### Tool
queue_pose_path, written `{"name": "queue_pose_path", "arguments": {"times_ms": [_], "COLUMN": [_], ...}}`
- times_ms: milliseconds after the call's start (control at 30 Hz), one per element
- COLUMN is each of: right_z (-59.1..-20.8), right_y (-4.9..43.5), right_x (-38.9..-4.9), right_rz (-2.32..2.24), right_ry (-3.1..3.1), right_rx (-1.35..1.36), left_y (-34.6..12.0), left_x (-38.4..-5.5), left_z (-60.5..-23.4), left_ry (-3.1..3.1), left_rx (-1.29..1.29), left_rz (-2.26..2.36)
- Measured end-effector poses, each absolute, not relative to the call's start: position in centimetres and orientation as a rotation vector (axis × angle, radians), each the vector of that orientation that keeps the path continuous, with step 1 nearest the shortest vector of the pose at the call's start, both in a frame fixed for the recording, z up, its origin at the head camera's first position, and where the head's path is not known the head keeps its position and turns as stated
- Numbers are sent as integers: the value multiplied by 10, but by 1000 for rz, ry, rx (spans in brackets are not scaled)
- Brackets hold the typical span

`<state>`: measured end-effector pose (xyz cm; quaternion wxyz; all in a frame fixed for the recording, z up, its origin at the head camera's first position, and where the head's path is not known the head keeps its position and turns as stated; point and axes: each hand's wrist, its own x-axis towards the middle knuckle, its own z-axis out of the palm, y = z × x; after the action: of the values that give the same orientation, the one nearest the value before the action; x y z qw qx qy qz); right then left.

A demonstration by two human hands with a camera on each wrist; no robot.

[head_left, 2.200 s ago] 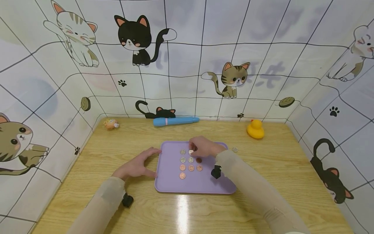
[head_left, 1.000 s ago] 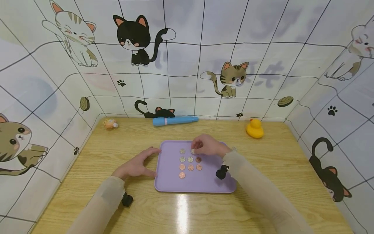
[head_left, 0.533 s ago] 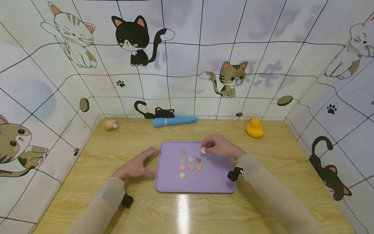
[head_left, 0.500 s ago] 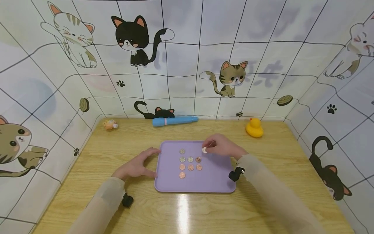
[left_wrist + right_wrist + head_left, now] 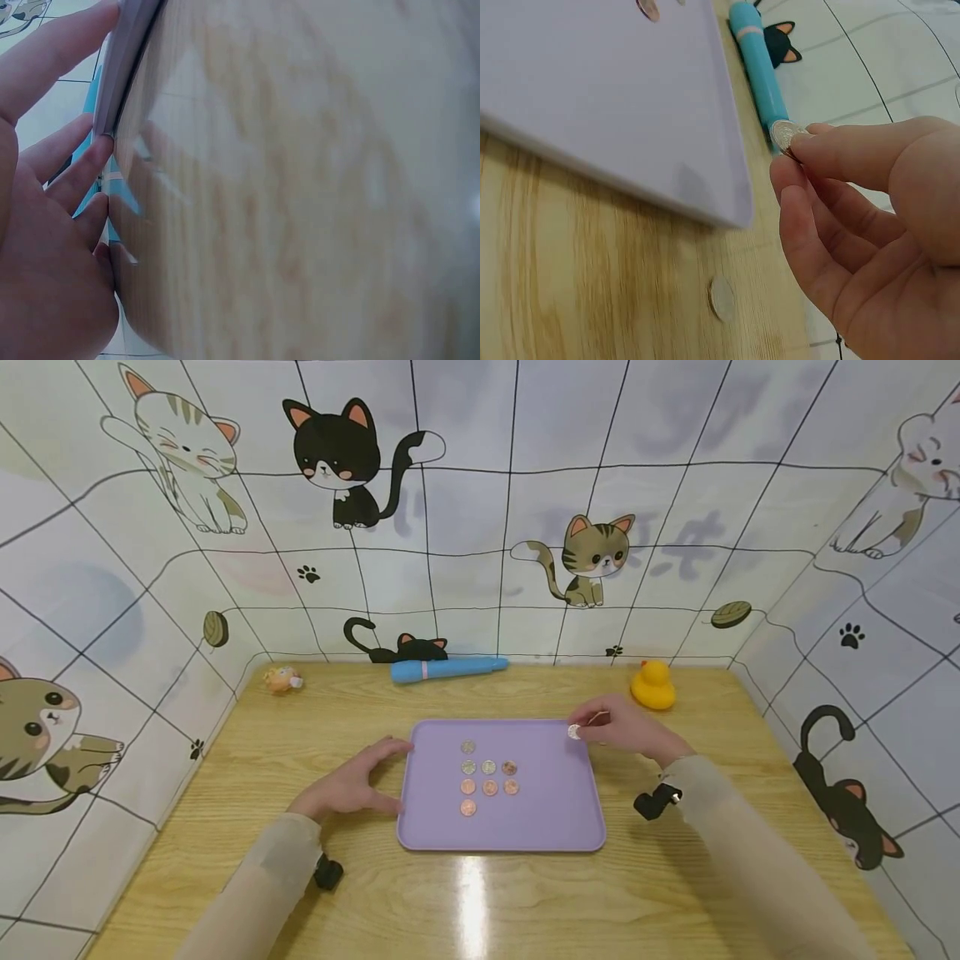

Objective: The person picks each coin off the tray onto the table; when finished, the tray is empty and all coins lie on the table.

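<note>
My right hand (image 5: 626, 724) pinches a silver coin (image 5: 787, 136) between thumb and index finger, above the far right corner of the purple tray (image 5: 551, 810). A second silver coin (image 5: 721, 298) lies on the table just outside that corner; in the head view the right hand hides it. With fingers spread, my left hand (image 5: 348, 783) touches the tray's left edge; the left wrist view shows fingertips on the rim (image 5: 124, 67). Toward the tray's left half, several coins lie in rows: silver ones such as this coin (image 5: 468, 767) and copper ones such as this coin (image 5: 490, 787).
At the back of the wooden table (image 5: 337, 893) lies a long blue pen-shaped thing (image 5: 450, 669). A yellow rubber duck (image 5: 653, 687) stands back right, close behind my right hand. A small orange figure (image 5: 282, 680) sits back left. Cat-patterned walls (image 5: 480, 527) enclose three sides.
My right hand has taken a silver coin from the far row on the tray and carried it right to the tray's far right corner. The left hand has stayed at the left edge.
</note>
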<state>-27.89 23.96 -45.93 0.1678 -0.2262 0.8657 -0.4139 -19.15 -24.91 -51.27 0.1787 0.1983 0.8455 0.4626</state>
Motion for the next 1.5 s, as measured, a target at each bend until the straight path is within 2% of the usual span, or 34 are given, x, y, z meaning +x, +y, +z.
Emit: {"name": "queue_pose_path", "arguments": {"times_ms": [367,867,1500], "right_z": [-454,-467,-486], "right_y": [280,313,306], "right_x": [-279,-282,-288], "right_rz": [-1213,-1115,-891], "right_ry": [2502,2588,2684], "right_rx": [-576,-435,-473], "left_y": [-250,-253,-250], "left_x": [-192,-193,-192], "left_z": [-511,-516,-514], "left_ry": [2403,2413,2413], "left_rx": [588,605,580], "left_rz": [1311,1307,1288]}}
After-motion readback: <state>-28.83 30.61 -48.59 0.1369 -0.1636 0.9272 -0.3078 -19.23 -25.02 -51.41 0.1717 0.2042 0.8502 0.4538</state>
